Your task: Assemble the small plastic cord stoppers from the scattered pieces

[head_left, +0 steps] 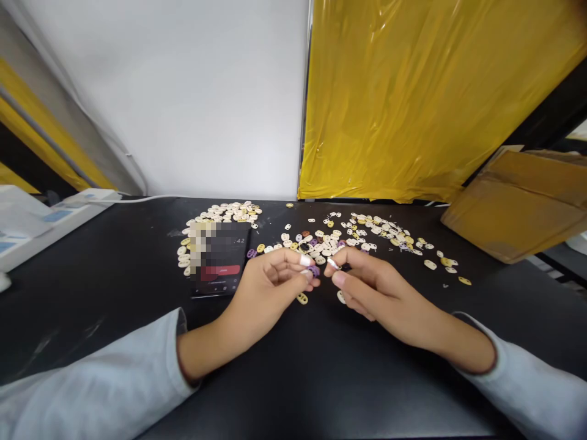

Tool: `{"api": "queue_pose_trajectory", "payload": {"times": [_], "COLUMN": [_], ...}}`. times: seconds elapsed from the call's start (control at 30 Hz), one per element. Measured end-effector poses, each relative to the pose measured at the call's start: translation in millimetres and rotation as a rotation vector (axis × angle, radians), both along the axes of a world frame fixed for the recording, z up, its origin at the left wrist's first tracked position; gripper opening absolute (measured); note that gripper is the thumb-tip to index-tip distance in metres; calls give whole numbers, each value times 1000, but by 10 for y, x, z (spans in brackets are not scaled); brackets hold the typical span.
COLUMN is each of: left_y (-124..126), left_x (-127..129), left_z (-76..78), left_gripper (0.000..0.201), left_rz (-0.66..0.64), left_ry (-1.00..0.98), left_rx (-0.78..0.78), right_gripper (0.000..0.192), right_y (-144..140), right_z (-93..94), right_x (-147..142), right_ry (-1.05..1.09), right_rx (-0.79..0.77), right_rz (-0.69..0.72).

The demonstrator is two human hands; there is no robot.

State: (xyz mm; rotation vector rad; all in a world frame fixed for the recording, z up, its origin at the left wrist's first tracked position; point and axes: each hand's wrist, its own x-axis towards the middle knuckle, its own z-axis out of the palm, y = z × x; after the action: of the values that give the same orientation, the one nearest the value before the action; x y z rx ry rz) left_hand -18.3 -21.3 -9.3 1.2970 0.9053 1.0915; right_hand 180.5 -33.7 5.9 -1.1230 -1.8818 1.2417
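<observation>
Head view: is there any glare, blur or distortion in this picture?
In the head view, the yellow plastic sheet shows glare in bright streaks; straight edges bow toward the corners, a wide-lens distortion; part of the phone screen is pixelated; the hands, left hand and right hand, look sharp.

Purple bead (314, 269), cream and yellow beads (367, 235), black table (321, 366), yellow sheet (413, 98).
</observation>
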Motion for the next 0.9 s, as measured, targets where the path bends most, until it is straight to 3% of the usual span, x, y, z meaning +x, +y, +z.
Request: {"api": "queue_pose_trajectory", "payload": {"times": [0.17, 0.33, 0.67, 0.9], "left_y": [19, -1, -44, -63], "left_x": [-18, -17, 3, 15], "left_z": [-17, -17, -17, 27], "left_gripper": [14, 15, 9, 14], "left_rz": [-36, -30, -23, -57], "left_ry": [-32, -37, 35, 20], "left_rx": [-24, -4, 64, 20], "right_gripper": [23, 21, 19, 18], "right_y": [-29, -8, -42, -60], "right_z": [-8, -8, -60, -80], "right_x": [32, 32, 5, -15], "right_ry": [-244, -326, -356, -194], "right_rx": [160, 218, 224, 200], "right_rz": [31, -10, 3, 4]}}
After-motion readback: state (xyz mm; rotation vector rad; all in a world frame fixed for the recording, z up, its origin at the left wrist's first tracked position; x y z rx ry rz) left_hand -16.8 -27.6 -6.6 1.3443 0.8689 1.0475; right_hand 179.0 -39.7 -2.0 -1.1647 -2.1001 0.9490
